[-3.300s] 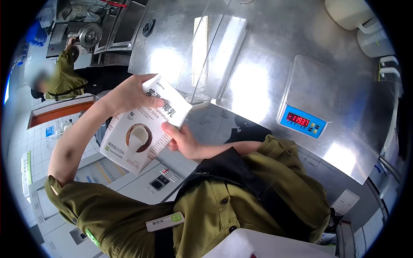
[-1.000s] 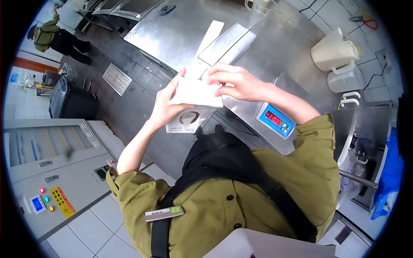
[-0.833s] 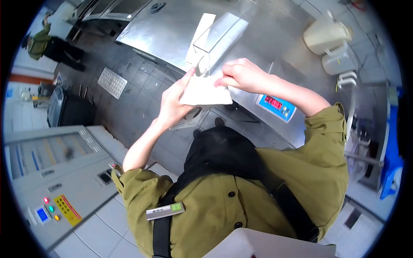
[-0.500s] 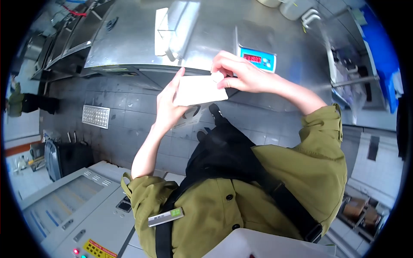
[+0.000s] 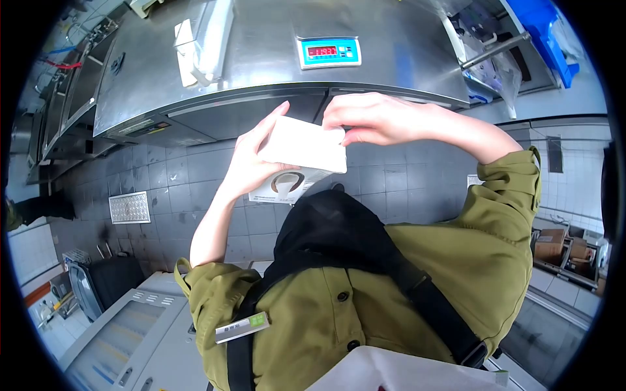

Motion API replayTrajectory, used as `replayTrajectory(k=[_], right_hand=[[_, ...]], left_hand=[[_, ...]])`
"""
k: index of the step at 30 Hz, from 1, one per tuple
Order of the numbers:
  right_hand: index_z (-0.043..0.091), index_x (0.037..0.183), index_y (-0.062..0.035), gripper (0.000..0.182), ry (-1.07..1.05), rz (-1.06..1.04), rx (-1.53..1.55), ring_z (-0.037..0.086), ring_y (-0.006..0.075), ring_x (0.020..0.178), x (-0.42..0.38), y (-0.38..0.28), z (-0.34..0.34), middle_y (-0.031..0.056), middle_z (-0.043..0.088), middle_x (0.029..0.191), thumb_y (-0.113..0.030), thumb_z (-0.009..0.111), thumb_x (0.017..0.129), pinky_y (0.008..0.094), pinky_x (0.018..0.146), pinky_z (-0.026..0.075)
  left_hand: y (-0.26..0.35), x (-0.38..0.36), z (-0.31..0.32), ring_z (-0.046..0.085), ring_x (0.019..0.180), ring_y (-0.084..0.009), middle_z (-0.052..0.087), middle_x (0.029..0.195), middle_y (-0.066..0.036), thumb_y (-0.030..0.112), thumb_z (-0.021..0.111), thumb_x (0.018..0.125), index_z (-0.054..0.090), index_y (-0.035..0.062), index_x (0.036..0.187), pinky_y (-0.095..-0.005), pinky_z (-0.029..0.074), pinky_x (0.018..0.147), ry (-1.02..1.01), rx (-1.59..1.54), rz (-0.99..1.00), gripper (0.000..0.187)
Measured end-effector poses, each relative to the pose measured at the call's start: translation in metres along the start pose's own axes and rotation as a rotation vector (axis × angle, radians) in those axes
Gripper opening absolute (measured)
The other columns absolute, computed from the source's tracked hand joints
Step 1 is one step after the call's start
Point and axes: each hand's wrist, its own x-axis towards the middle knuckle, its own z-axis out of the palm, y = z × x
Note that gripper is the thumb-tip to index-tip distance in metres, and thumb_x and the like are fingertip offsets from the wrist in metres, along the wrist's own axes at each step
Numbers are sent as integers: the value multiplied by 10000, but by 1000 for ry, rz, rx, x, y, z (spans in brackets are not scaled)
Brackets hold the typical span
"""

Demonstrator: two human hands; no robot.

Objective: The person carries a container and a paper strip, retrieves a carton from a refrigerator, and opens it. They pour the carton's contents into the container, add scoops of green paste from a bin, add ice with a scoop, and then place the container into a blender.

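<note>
Over the dark tiled floor, just in front of the steel counter (image 5: 274,58), the person holds a white carton (image 5: 301,156) with both hands at chest height. It is upright but tilted a little, and its front face with the round brown-and-white picture looks down toward the person's black apron (image 5: 339,228).

The work seems to be at the opening step. The carton is in the air, not on the counter, and nothing is being poured. The top looks closed as far as the head view shows, though the right hand hides the corner where a cap or a tear flap would be, so it cannot be said for sure. What is left, by this judgement, is to finish the opening and bring the carton over the counter.

The left hand (image 5: 251,166) wraps the left side of the carton, palm against the side wall, with the long fingers stretched up along the edge. The right hand (image 5: 372,120) comes from above and is curled, its fingertips pinching the top right corner of the carton.

The scale (image 5: 328,51) with its red digits stands on the counter behind, well apart from the carton. A clear container (image 5: 205,39) stands further left on the same counter.
</note>
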Motion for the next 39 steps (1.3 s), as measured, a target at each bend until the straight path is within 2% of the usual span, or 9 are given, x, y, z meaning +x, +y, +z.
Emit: replayTrajectory(k=[12, 15, 19, 21, 23, 24, 32, 36, 39], right_hand=[[457, 802, -19, 225, -135, -318, -512, 520, 218, 706, -89, 9, -8, 81, 449, 723, -204, 568, 740, 313, 550, 440], [501, 681, -21, 362, -222, -82, -354, 529, 229, 596, -115, 16, -9, 79, 479, 610, -357, 493, 814, 331, 526, 432], [512, 465, -24, 694, -20, 710, 295, 540, 280, 504, -144, 34, 27, 101, 450, 398, -551, 273, 848, 380, 542, 424], [575, 702, -5, 506, -187, 874, 398, 541, 253, 539, -161, 41, 19, 96, 523, 569, -454, 394, 847, 343, 530, 441], [530, 977, 1, 360, 265, 451, -55, 553, 237, 687, -180, 51, 29, 113, 530, 862, -326, 482, 833, 342, 590, 460], [425, 1119, -10, 403, 141, 362, 10, 537, 236, 793, -182, 49, 20, 115, 448, 1009, -191, 557, 783, 342, 611, 464], [560, 759, -4, 309, 180, 253, -352, 542, 278, 601, -183, 111, 81, 85, 501, 643, -307, 512, 798, 321, 520, 441], [590, 568, -22, 553, 349, 1002, 141, 575, 323, 610, -147, 133, 121, 153, 576, 589, -447, 358, 835, 402, 616, 445], [573, 554, -26, 569, 478, 1155, 883, 570, 350, 622, -131, 147, 138, 157, 558, 549, -466, 349, 838, 406, 619, 445]], left_hand=[[30, 40, 82, 508, 1027, -266, 516, 1138, -123, 205, 767, 507, 390, 136, 1255, -358, 377, 901, -236, 5, -82, 841], [33, 48, 107, 525, 989, -268, 538, 1090, -117, 178, 752, 529, 395, 140, 1251, -351, 396, 876, -225, 128, 32, 806], [14, 52, 136, 555, 916, -260, 562, 1011, -112, 155, 728, 559, 407, 151, 1241, -333, 442, 806, -107, 342, 52, 754], [2, 54, 150, 558, 917, -238, 554, 1026, -114, 142, 729, 563, 396, 130, 1244, -316, 448, 791, -86, 396, 1, 758], [-6, 59, 157, 545, 959, -190, 541, 1083, -109, 115, 752, 549, 384, 71, 1249, -302, 421, 845, -20, 306, -72, 791], [-10, 61, 159, 541, 956, -181, 546, 1059, -110, 109, 758, 549, 379, 69, 1251, -297, 423, 842, -44, 359, -29, 798], [-49, 66, 178, 541, 936, -186, 555, 1018, -114, 114, 761, 544, 395, 60, 1236, -289, 423, 830, -13, 287, -91, 784], [-68, 69, 180, 569, 827, -228, 564, 899, -114, 96, 729, 551, 439, 103, 1203, -293, 453, 745, 50, 565, -129, 713], [-105, 70, 165, 564, 768, -253, 551, 838, -105, 82, 707, 551, 457, 123, 1177, -304, 457, 701, -18, 809, -65, 676]])
